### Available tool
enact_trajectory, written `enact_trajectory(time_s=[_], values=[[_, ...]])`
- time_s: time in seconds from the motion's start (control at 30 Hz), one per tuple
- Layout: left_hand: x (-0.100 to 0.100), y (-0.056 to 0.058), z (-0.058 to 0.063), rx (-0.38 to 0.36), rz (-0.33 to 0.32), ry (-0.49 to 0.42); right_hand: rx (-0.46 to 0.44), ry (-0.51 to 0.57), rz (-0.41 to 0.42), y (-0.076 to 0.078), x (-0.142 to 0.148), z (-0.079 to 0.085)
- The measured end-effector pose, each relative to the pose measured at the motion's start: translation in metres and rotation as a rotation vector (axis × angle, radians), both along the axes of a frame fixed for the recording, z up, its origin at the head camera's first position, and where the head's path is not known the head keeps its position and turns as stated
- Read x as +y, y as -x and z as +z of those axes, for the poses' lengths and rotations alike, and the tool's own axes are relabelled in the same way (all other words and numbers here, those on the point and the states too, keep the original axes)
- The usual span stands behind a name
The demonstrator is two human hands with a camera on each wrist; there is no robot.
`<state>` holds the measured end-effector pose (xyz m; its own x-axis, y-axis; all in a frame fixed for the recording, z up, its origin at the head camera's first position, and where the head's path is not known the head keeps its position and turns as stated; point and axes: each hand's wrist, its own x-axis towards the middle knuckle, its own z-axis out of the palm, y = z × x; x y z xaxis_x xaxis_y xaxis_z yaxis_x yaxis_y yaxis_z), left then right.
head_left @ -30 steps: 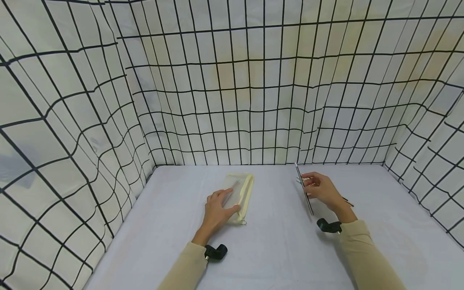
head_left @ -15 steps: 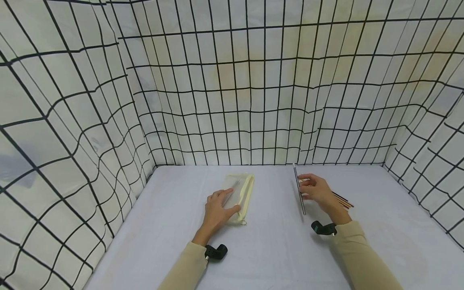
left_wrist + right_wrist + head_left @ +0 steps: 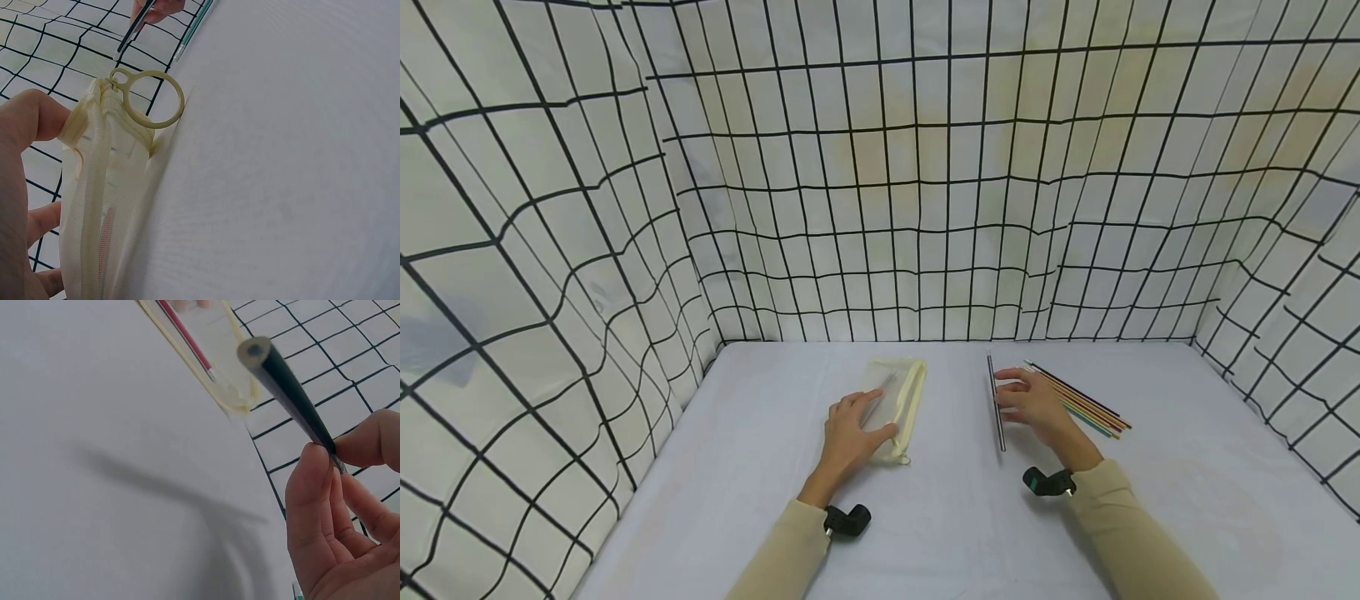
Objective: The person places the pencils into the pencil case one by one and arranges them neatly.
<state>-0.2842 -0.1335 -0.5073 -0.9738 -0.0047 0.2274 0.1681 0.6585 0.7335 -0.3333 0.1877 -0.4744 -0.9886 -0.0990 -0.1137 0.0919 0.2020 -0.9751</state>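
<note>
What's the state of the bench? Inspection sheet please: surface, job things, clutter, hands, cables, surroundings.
Surface: white table, pale covering.
Job things: cream mesh pouch with a red pencil showing inside; zip open or closed, can't tell. Loose pencils lie fanned beside the right forearm. Dark pencil held off the table.
Clutter: nothing seen.
Hands: left hand holds the pouch; right hand pinches the dark pencil.
Cables: nothing seen.
Surroundings: black-gridded pale walls, back and both sides.

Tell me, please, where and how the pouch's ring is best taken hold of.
Pinch the ring by its outer edge, probably from the near side: its thin open loop juts free there, at the near end of the pouch.
</note>
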Motion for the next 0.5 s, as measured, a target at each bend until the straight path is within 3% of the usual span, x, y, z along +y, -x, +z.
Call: enact_trajectory(time_s=[0.3,0.5], values=[[0.0,0.002,0.0,-0.008,-0.001,-0.005,-0.065,-0.002,0.057,-0.004,-0.033,-0.008],[0.0,0.002,-0.001,-0.009,0.002,-0.001,-0.11,-0.042,0.046,-0.004,-0.057,-0.01]])
